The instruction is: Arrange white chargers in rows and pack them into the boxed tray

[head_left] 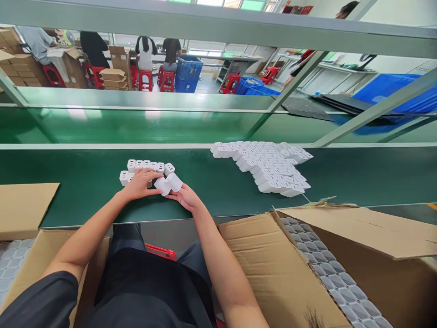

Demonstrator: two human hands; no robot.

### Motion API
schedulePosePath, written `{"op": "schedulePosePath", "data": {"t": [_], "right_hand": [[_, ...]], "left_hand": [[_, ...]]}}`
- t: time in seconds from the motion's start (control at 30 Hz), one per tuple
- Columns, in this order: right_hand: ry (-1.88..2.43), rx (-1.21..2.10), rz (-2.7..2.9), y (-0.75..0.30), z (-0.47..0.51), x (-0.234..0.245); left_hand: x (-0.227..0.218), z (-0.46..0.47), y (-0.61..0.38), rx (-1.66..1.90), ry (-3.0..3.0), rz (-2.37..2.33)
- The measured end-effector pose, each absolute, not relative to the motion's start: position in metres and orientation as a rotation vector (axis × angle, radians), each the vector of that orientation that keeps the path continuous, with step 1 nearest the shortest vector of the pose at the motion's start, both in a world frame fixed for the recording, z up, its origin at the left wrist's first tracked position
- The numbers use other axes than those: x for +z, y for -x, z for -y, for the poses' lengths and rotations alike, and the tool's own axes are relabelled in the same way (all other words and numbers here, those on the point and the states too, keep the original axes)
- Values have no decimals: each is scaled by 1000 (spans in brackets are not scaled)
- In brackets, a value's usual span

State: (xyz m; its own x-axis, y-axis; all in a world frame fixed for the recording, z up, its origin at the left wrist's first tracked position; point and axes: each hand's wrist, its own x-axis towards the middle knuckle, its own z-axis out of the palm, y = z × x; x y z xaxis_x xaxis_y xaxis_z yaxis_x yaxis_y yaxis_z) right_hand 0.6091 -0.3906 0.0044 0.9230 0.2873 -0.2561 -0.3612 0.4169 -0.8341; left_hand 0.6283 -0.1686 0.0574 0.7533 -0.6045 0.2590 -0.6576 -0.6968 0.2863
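Several small white blocks with two slots in the end, which look like USB chargers (146, 165), stand in short rows on the green bench. My left hand (140, 184) reaches over the front of these rows, with its thumb and fingertips closed around a tilted white charger (161, 186). My right hand (186, 197) is closed on another tilted charger (175, 182), right beside the first. The fingers under both chargers are partly hidden. Some chargers of the front row lie behind my left hand.
A large group of white chargers (269, 166) stands on the bench to the right. An open carton (259, 255) with grey-white trays is at front right, another carton (92, 255) at front left. Metal rails cross above the bench. Several people sit at the far side.
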Motion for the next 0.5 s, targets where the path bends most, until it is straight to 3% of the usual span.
{"op": "schedulePosePath", "data": {"t": [0.3, 0.5], "right_hand": [[1224, 75, -88, -599, 372, 0], [1243, 98, -32, -595, 365, 6]], "left_hand": [[52, 168, -631, 421, -2851, 843], [45, 165, -628, 528, -2835, 822]]}}
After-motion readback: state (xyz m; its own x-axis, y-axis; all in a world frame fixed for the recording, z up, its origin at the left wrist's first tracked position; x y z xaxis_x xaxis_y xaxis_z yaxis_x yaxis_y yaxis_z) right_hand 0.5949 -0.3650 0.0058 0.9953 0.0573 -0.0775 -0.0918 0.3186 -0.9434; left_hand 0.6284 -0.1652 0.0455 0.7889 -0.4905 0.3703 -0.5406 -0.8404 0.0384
